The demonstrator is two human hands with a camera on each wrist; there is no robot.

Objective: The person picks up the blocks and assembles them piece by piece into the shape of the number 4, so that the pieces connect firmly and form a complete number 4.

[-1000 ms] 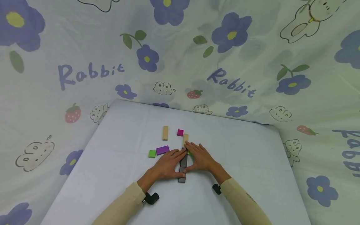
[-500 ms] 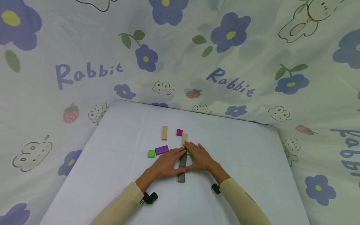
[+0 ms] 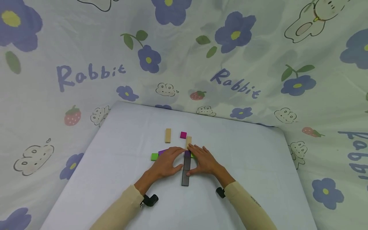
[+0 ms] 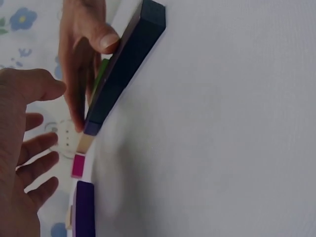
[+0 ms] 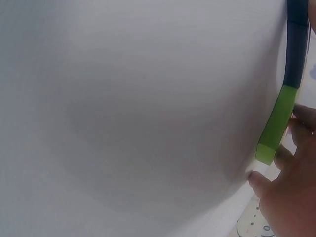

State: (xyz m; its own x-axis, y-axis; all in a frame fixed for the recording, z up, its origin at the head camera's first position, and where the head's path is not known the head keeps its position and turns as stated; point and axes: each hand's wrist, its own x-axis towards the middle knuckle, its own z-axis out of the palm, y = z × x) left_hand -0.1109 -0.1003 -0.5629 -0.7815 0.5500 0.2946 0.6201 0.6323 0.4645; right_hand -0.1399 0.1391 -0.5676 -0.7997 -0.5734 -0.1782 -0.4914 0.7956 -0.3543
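Two dark grey blocks [image 3: 185, 180] lie end to end on the white table, in a line running away from me. A small purple piece [image 3: 187, 153] and a pale wooden block [image 3: 188, 140] continue that line at its far end. My right hand [image 3: 204, 162] rests along the right side, thumb on the dark blocks and fingers stretched towards the wooden one. Partly beneath it is a green block [image 5: 277, 121]. My left hand [image 3: 165, 164] stands just left of the row, fingers spread, holding nothing. It partly covers a purple block [image 4: 85, 210].
Left of the left hand lies a green block [image 3: 154, 157]. Farther back are another wooden block [image 3: 168, 135] and a magenta cube [image 3: 183, 135]. Patterned cloth [image 3: 172, 70] rises behind the table [image 3: 253, 179].
My left hand has drawn back left from the dark blocks, uncovering the small purple piece and now overlapping the purple block. The right hand has stayed in place.
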